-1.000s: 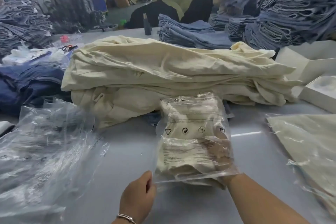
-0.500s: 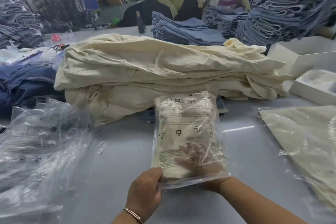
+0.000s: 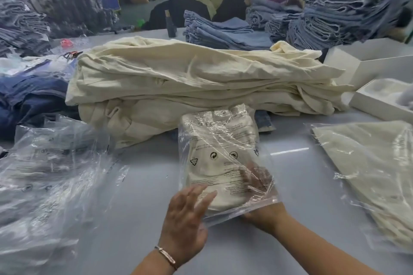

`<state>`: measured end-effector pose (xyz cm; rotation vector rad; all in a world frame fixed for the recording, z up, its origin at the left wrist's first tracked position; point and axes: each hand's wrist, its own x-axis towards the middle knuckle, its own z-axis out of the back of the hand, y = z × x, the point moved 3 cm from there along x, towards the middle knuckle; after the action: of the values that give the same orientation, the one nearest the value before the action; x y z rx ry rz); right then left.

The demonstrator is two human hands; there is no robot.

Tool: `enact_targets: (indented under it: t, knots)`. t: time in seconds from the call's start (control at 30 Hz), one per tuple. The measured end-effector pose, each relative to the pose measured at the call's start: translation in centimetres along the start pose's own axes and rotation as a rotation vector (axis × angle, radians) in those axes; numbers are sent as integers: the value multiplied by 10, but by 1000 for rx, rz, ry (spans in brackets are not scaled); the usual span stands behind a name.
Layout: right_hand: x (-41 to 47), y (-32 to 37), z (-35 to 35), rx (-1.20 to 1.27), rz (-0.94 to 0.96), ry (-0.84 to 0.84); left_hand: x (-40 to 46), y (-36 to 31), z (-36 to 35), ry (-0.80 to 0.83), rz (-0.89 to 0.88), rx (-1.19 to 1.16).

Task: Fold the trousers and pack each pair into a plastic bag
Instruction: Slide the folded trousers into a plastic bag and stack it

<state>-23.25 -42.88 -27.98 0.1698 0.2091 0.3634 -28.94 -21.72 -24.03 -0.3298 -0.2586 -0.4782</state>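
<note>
Left hand (image 3: 186, 216) lies flat on the bag (image 3: 221, 158) (right hand (image 3: 257, 183) inside).

The left hand (image 3: 186, 216) lies flat with fingers spread straight toward 1 o'clock, a bracelet at its wrist, while the right hand (image 3: 260, 190) reaches in from 5 o'clock, fingers extended toward 11 o'clock.

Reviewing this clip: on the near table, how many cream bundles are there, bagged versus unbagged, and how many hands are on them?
Bagged cream bundles: 2, the centre bag and the right bag
Unbagged cream pile: 1
Hands on the centre bag: 2, left hand on top, right hand inside its open end
Total: 5
</note>
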Motion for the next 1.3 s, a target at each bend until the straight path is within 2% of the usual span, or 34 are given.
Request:
enact_targets:
  t: [0.1,0.2,0.3,0.37,0.6,0.73,0.83,0.93,1.03,1.1,1.17,1.2,1.23,1.3]
  knots:
    - [-26,-21,12,-61,-70,-262,21,-23,-21,136,-78,115]
    - [-48,-34,16,-30,-116,-228,38,-35,-35,179,-69,222]
    - [-63,-39,7,-33,-94,-145,51,-36,-38,186,49,250]
    - [-72,-39,-6,-68,-87,-164,58,-37,-34,159,129,280]
    - [-84,-38,5,-237,171,-588,67,-35,-8,-37,271,81]
    - [-84,-45,22,-308,409,-682,74,-38,1,-119,393,93]
    - [-91,-48,20,-253,521,-809,71,-52,-8,-151,345,133]
    - [-103,-59,12,-249,570,-786,47,-73,-41,-82,177,318]
    - [-123,-70,3,-156,625,-697,26,-84,-63,48,164,350]
    - [-132,-82,5,7,475,-754,20,-78,-62,57,184,304]
    - [-134,-98,13,209,147,-809,8,-66,-54,-25,126,302]
    - [-133,-105,16,299,-24,-744,0,-58,-49,-60,104,301]
    - [-130,-109,16,358,-154,-592,-11,-48,-44,-87,104,300]
    - [-124,-107,8,429,-248,-264,-34,-28,-33,-104,137,301]
